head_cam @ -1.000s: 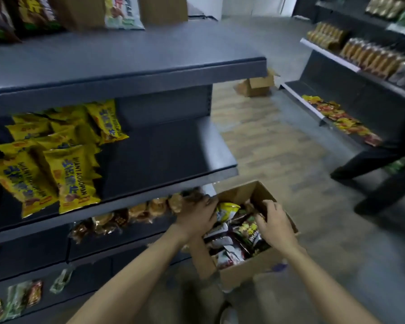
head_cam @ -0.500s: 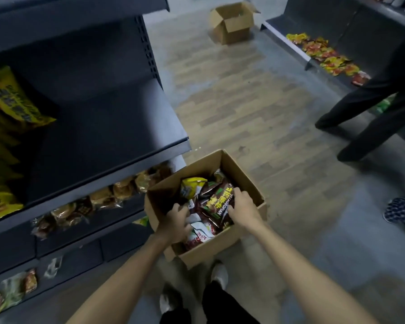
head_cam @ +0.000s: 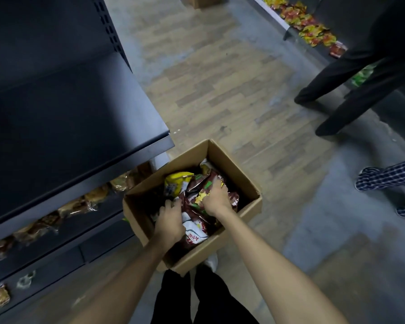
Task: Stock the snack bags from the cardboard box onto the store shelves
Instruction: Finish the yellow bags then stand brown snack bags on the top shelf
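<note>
Snack bags (head_cam: 198,195) heaped inside open cardboard box (head_cam: 240,169).

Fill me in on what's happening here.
A person is bent over an open cardboard box on the floor beside a dark store shelf. Both hands are down in the box among the snack bags: the right hand grips dark red bags, and the left hand has its fingers curled into the pile next to them. A yellow bag lies at the far side. Nothing has been lifted out yet.
</note>
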A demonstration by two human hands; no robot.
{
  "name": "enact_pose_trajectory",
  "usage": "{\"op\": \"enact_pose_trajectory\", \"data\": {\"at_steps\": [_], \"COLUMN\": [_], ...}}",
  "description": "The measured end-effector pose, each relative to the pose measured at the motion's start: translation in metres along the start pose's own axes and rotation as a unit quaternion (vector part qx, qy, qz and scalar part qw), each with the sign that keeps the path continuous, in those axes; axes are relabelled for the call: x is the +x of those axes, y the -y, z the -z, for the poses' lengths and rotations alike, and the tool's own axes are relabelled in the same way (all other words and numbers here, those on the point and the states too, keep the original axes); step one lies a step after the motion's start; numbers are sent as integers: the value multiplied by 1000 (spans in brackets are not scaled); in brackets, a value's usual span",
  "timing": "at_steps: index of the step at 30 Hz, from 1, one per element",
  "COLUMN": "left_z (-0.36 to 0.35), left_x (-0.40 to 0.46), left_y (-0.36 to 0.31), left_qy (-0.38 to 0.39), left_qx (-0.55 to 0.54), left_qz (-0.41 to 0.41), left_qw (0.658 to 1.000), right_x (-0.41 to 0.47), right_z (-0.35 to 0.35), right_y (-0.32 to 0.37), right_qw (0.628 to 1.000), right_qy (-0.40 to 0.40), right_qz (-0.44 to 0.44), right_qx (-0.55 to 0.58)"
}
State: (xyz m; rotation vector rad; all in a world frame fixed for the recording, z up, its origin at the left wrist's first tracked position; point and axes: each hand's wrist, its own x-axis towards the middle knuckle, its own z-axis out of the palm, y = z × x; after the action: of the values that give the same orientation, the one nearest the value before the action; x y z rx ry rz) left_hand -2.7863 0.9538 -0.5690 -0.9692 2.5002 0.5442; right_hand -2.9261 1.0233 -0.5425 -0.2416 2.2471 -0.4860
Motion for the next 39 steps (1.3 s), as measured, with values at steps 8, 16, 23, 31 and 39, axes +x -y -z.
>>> {"op": "enact_pose_trajectory", "data": {"at_steps": [8, 16, 23, 31, 39], "left_z": [-7, -32, -34, 2, 56], "left_x": [24, 30, 35, 32, 7], "left_y": [25, 39, 37, 30, 5], "left_qy": [27, 19, -53, -24, -10], "left_qx": [-59, -33, 66, 87, 46], "left_qz": [-15, -52, -70, -94, -53], "left_qw": [998, 998, 994, 992, 998], "right_x": [25, 34, 40, 15, -23], "right_z": [-39, -56, -56, -35, -2], "right_y": [16, 16, 19, 25, 21], "right_qw": [997, 995, 994, 992, 982], "right_qy": [-25, -68, -71, -116, -135], "right_qz": [-66, -67, -72, -33, 82], "right_qx": [-33, 19, 32, -47, -99]}}
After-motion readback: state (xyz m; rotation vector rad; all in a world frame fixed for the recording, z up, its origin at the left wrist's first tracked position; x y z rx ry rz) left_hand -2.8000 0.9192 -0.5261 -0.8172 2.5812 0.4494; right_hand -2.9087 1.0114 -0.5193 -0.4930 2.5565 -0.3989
